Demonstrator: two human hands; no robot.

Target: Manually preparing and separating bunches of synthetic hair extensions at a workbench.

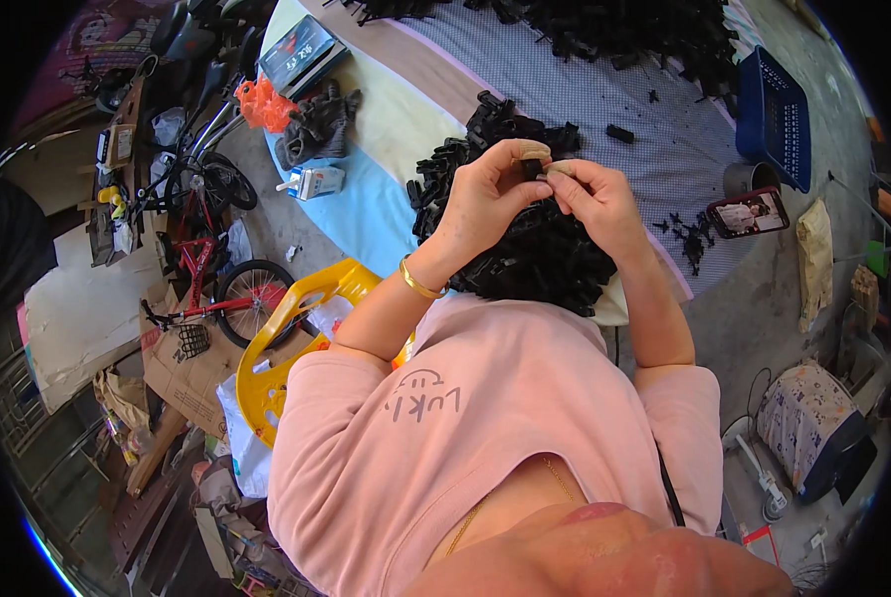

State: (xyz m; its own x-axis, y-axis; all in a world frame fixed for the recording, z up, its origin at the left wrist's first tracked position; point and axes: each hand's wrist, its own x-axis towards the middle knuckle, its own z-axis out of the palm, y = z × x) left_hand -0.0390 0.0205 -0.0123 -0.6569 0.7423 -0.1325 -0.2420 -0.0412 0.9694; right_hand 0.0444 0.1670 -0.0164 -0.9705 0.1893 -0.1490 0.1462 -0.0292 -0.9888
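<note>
Above the near edge of a cloth-covered table (405,60), my two hands meet. My left hand (487,194) is closed, its thumb and fingers pinching a small black plastic part (532,167). From the other side my right hand (599,204) closes its thumb and index finger at the same part, and its fingertips hide some of it. Tan coverings show on some fingertips. Directly beneath my hands spreads a heap of similar black plastic parts (545,264). One loose black piece (619,133) lies beyond my right hand.
A larger black heap (624,30) covers the far side. To the right are tiny black pieces (692,241), a phone (749,213), a metal cup (742,179) and a blue basket (770,119). Leftward lie a dark glove (316,127), an orange bag (263,103) and a small carton (316,182).
</note>
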